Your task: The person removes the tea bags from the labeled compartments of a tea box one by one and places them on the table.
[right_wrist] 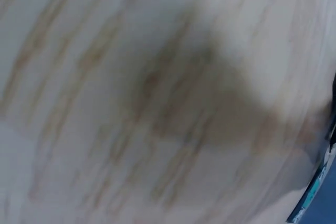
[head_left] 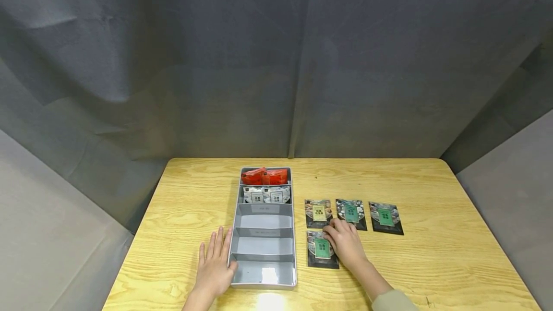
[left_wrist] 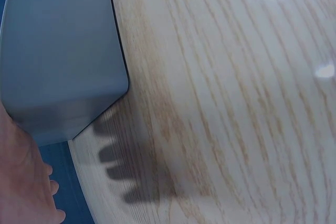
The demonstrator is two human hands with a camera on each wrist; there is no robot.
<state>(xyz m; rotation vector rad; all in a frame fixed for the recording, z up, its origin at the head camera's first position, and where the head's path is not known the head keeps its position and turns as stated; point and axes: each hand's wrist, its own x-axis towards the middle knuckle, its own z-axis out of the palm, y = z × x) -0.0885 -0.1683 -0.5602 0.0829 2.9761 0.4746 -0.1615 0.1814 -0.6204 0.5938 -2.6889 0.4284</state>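
Note:
A grey divided box point(head_left: 264, 264) lies lengthwise on the table. My left hand point(head_left: 214, 267) has its fingers spread along the box's left side, thumb at the rim near the front compartment. In the left wrist view, part of that hand point(left_wrist: 23, 174) is beside the grey box wall point(left_wrist: 63, 51). My right hand point(head_left: 344, 244) is over the upper right corner of a dark sachet with a green label point(head_left: 322, 249). Its fingertips are bent down between this sachet and a yellow-labelled sachet point(head_left: 318, 213) behind it.
Two more green-labelled sachets, one in the middle point(head_left: 351, 214) and one farther right point(head_left: 386, 217), lie flat on the wooden table point(head_left: 436, 253). Red packets point(head_left: 274, 177) fill the box's rear compartment, with white packets point(head_left: 276, 196) in the one before it. Behind the table hangs a grey curtain point(head_left: 224, 85).

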